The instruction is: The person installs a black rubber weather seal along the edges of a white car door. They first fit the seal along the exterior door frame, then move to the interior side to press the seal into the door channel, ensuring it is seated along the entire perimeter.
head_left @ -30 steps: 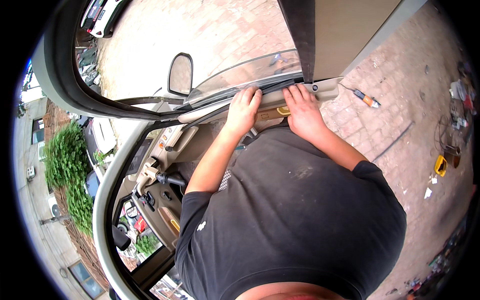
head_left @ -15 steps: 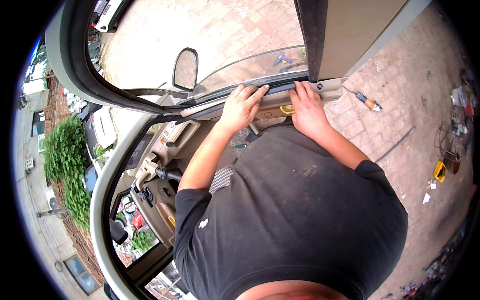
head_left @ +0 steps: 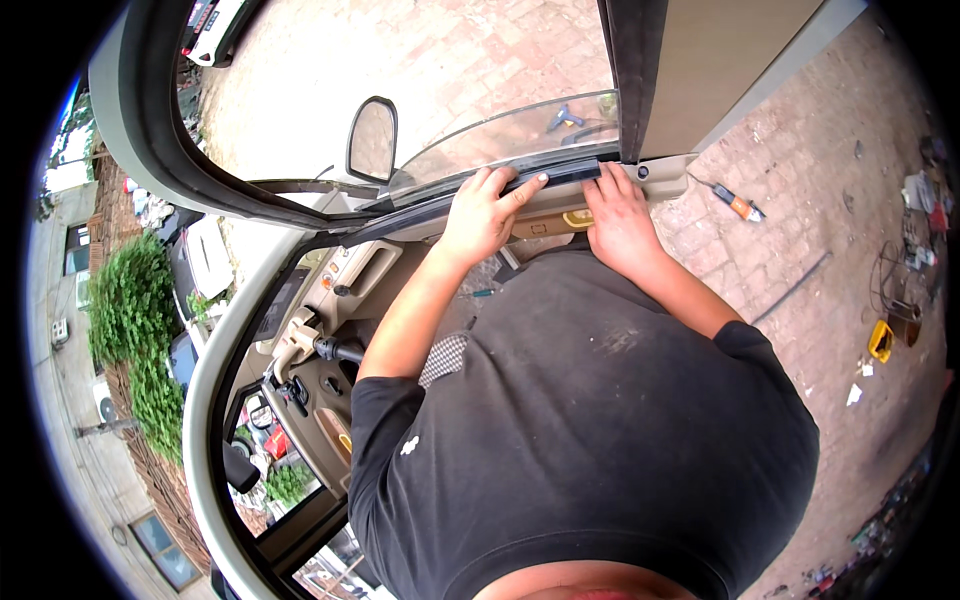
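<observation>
A long black rubber strip [head_left: 560, 174] runs along the top edge of the beige door panel [head_left: 660, 183], just below the window glass [head_left: 500, 135]. My left hand [head_left: 478, 222] is closed over the strip, fingers on its far side and thumb stretched along its top. Near the strip's right end, my right hand [head_left: 622, 222] grips it with bent fingers, their tips partly hidden. Between the two hands the strip's shiny dark upper face shows. Below it, the door's inner side has a yellow-lit handle recess [head_left: 577, 219].
A side mirror [head_left: 372, 140] stands beyond the glass. On the brick paving lie an orange-and-grey power tool [head_left: 738, 206], a blue drill-like tool [head_left: 565, 118], a dark thin strip [head_left: 792, 288] and a yellow object [head_left: 880, 342]. The steering column [head_left: 335, 348] is at left inside the cab.
The black strip has shifted up over the beige edge left of my left hand and tilted between my hands. Both hands moved slightly; my left thumb has slid a little right.
</observation>
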`<state>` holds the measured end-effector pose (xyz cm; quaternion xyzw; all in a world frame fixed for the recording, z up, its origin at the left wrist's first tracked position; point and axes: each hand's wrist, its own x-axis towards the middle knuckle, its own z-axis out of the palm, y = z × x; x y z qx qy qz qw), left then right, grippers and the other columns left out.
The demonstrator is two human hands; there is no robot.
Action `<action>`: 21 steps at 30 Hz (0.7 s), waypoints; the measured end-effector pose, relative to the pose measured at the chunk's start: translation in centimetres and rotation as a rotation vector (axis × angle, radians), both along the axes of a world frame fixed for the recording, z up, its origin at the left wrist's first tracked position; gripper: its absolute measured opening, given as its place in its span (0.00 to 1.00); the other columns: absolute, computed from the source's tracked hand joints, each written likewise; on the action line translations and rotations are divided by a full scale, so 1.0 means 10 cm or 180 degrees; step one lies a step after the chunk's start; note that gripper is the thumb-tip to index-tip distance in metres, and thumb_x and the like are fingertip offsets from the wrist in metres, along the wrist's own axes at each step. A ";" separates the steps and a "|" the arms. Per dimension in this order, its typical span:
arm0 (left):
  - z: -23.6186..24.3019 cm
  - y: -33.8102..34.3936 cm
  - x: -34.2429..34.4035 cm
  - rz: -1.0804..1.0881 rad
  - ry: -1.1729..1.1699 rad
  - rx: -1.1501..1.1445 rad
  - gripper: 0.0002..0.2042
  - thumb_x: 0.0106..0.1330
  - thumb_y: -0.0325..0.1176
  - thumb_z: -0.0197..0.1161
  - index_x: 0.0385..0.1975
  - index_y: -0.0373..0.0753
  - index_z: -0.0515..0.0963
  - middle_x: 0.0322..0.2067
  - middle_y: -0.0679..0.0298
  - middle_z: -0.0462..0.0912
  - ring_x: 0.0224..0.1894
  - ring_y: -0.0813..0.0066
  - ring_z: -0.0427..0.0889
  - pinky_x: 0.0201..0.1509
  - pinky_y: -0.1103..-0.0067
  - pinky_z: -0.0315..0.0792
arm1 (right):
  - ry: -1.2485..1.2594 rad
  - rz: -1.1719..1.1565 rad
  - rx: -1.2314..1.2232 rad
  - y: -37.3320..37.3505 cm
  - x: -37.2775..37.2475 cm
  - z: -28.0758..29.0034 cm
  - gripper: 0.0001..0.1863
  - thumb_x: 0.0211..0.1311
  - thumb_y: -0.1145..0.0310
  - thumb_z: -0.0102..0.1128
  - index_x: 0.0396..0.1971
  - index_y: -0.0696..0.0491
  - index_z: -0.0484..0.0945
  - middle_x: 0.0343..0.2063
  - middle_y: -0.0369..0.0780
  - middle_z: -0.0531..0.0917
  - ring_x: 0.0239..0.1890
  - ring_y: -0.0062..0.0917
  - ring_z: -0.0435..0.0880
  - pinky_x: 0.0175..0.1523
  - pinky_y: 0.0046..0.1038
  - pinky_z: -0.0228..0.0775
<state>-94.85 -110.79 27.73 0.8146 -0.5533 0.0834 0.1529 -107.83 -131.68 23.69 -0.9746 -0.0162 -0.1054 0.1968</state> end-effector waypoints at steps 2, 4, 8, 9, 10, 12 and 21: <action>-0.03 0.00 0.01 -0.0001 -0.0069 -0.0042 0.28 0.52 0.24 0.60 0.58 0.50 0.79 0.42 0.57 0.77 0.39 0.59 0.76 0.42 0.68 0.74 | -0.0033 -0.0001 0.0027 0.00 0.00 -0.01 0.34 0.47 0.75 0.61 0.60 0.64 0.67 0.60 0.51 0.69 0.66 0.44 0.63 0.63 0.41 0.62; -0.07 -0.01 0.02 0.0022 -0.0120 -0.0105 0.28 0.51 0.24 0.60 0.57 0.48 0.79 0.42 0.57 0.78 0.39 0.60 0.76 0.42 0.68 0.74 | -0.0070 0.0007 0.0080 -0.01 0.01 -0.01 0.35 0.47 0.75 0.61 0.60 0.64 0.67 0.60 0.50 0.69 0.66 0.43 0.64 0.63 0.41 0.63; -0.14 -0.02 0.04 0.0035 -0.0236 -0.0233 0.29 0.49 0.24 0.60 0.57 0.44 0.78 0.41 0.60 0.78 0.38 0.61 0.76 0.41 0.69 0.73 | -0.0132 0.0019 0.0119 -0.01 0.02 -0.02 0.36 0.46 0.76 0.60 0.61 0.63 0.66 0.59 0.49 0.69 0.66 0.42 0.64 0.62 0.40 0.63; -0.14 -0.02 0.04 0.0022 -0.0275 -0.0250 0.29 0.48 0.24 0.60 0.57 0.44 0.78 0.41 0.61 0.78 0.38 0.62 0.76 0.41 0.69 0.73 | -0.0115 0.0032 0.0115 -0.01 0.02 0.00 0.36 0.47 0.76 0.60 0.62 0.63 0.66 0.60 0.49 0.69 0.66 0.42 0.64 0.62 0.40 0.63; -0.16 -0.02 0.04 0.0024 -0.0324 -0.0243 0.30 0.48 0.24 0.60 0.57 0.44 0.78 0.41 0.62 0.78 0.38 0.62 0.76 0.41 0.70 0.72 | -0.0098 0.0045 0.0111 -0.01 0.01 0.01 0.36 0.47 0.76 0.60 0.62 0.63 0.65 0.60 0.49 0.69 0.66 0.42 0.64 0.62 0.40 0.63; -0.20 -0.05 0.06 -0.0004 -0.0415 -0.0232 0.30 0.47 0.24 0.60 0.57 0.45 0.78 0.41 0.63 0.78 0.37 0.64 0.75 0.41 0.70 0.72 | -0.0028 0.0035 0.0064 -0.01 0.01 0.03 0.36 0.48 0.76 0.60 0.63 0.63 0.65 0.61 0.48 0.68 0.66 0.42 0.64 0.62 0.40 0.63; -0.29 -0.18 0.02 0.0014 -0.0420 -0.0350 0.28 0.47 0.22 0.59 0.54 0.42 0.80 0.42 0.62 0.81 0.37 0.64 0.77 0.42 0.70 0.70 | 0.0210 -0.0021 -0.0107 0.04 -0.04 -0.02 0.37 0.51 0.72 0.59 0.65 0.61 0.63 0.64 0.48 0.66 0.68 0.41 0.63 0.64 0.42 0.61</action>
